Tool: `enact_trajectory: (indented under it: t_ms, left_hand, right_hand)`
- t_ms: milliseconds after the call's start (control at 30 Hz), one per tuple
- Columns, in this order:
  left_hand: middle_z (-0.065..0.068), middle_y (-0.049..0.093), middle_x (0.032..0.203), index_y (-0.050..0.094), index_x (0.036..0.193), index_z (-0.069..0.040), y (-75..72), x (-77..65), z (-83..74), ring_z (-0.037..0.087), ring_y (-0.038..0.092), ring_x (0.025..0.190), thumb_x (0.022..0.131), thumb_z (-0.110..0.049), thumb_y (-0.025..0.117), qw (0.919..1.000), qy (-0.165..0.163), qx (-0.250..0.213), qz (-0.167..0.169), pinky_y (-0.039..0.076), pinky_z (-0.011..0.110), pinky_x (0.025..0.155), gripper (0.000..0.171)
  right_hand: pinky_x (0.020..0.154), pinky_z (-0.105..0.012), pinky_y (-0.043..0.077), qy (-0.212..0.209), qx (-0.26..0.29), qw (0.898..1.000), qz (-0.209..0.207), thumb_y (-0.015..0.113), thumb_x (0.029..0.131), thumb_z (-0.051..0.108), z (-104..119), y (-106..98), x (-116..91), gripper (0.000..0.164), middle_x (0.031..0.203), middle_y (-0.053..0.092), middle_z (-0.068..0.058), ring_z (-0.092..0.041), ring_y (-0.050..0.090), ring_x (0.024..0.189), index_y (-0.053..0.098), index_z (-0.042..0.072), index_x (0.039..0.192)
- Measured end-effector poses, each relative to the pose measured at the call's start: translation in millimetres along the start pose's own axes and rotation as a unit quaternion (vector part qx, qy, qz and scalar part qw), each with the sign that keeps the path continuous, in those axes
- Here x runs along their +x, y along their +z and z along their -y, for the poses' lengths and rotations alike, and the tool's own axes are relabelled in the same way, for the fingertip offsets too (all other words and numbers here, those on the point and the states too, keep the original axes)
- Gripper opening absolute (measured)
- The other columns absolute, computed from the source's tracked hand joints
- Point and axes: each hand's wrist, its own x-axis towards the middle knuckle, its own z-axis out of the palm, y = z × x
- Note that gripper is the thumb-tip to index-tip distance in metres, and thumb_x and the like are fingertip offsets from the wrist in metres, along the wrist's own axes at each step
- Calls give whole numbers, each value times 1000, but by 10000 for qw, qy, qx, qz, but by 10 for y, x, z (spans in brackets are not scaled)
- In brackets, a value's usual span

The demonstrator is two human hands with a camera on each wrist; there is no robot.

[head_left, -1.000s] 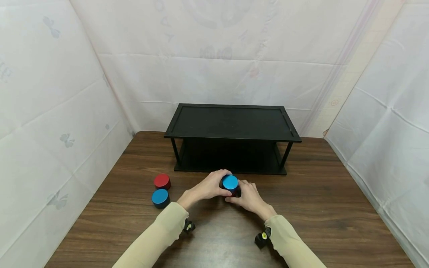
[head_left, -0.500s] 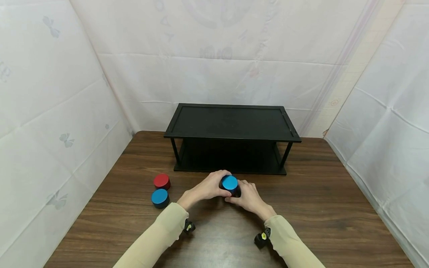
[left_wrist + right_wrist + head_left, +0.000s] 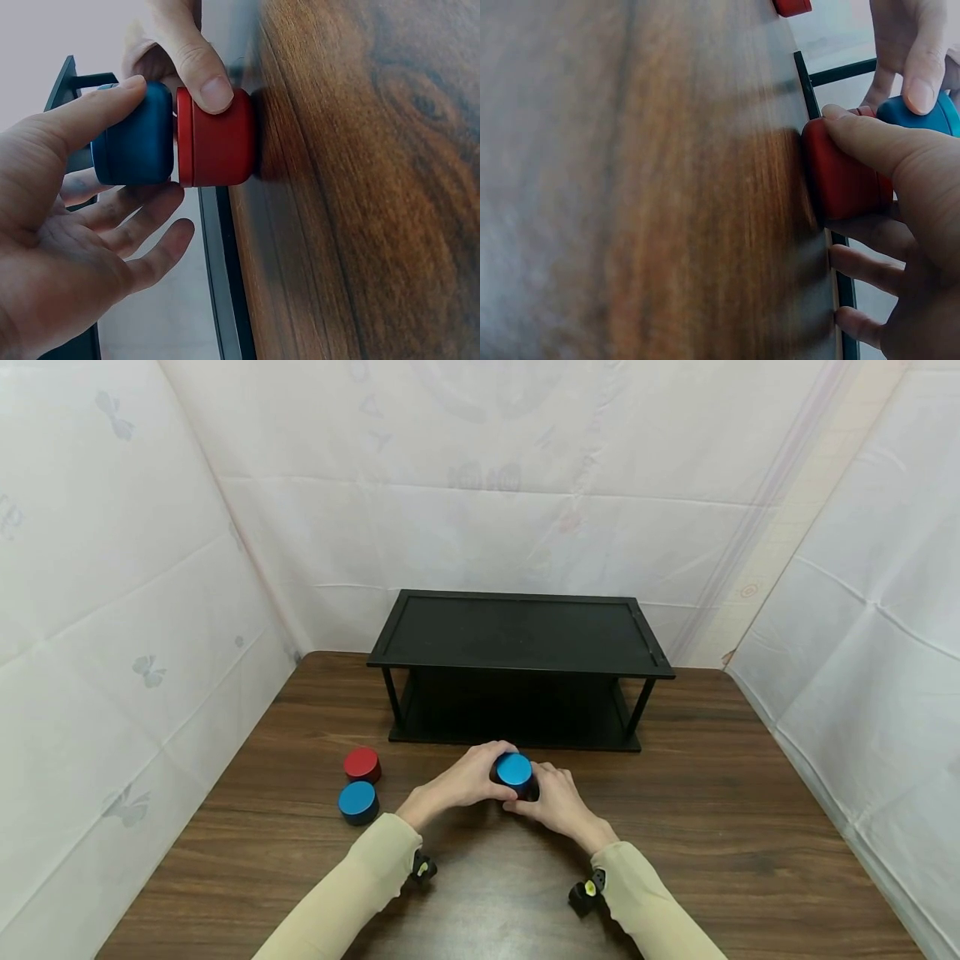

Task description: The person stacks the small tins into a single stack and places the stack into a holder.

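Observation:
A round blue lidded tin [image 3: 135, 142] sits on top of a red lidded tin [image 3: 217, 150], stacked upright close over the table. My left hand [image 3: 468, 777] grips the blue tin, thumb on the near side and fingers round the far side. Lower down, the right hand [image 3: 561, 803] holds the red tin [image 3: 844, 172] between thumb and fingers. From the head view the blue lid [image 3: 514, 769] covers most of the red one. In the left wrist view, a thin gap shows between the two tins at one edge.
To the left stand another red tin [image 3: 362, 765] and another blue tin [image 3: 358, 802], side by side on the wooden table [image 3: 247, 860]. Just beyond the hands is a black two-tier shelf [image 3: 517, 631]. White sheeting [image 3: 480, 527] hangs behind and along both sides.

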Motion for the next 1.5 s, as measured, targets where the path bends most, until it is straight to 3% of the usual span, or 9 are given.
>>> enact_trajectory:
  t_ms: [900, 1100, 1333, 1500]
  left_hand:
    - [10, 58, 129, 51, 131, -6, 16, 15, 67, 24, 57, 116, 82, -22, 78, 10000, 11, 34, -2, 47, 42, 102, 58]
    - [13, 55, 133, 47, 136, -2, 12, 8, 61, 27, 55, 120, 82, -21, 77, 10000, -23, -37, 39, 45, 45, 104, 64]
    - [14, 52, 139, 43, 141, -4, -20, -32, 40, 28, 53, 124, 83, -21, 77, 9999, -111, 0, 18, 45, 45, 105, 69]
    - [14, 55, 135, 43, 141, -5, -55, -76, 37, 28, 55, 121, 82, -23, 77, 9999, -125, 46, -72, 45, 46, 103, 70]
  right_hand:
    - [92, -50, 41, -95, -123, 9999, -67, 78, 79, 42, 10, -4, 2, 60, 112, 67, -13, -28, 61, 105, 61, 3, 120]
    - [91, -50, 41, -120, -160, 9998, -76, 77, 79, 43, 0, 0, 0, 60, 112, 67, -13, -28, 61, 105, 61, 2, 120]
    - [92, -48, 40, -65, -76, 9999, -73, 78, 78, 44, 3, 8, -3, 59, 109, 67, -9, -26, 60, 104, 62, 5, 119]
    - [94, -49, 39, -49, 35, 9999, -81, 79, 77, 44, 6, 8, -7, 59, 110, 68, -7, -25, 59, 105, 62, 6, 120]
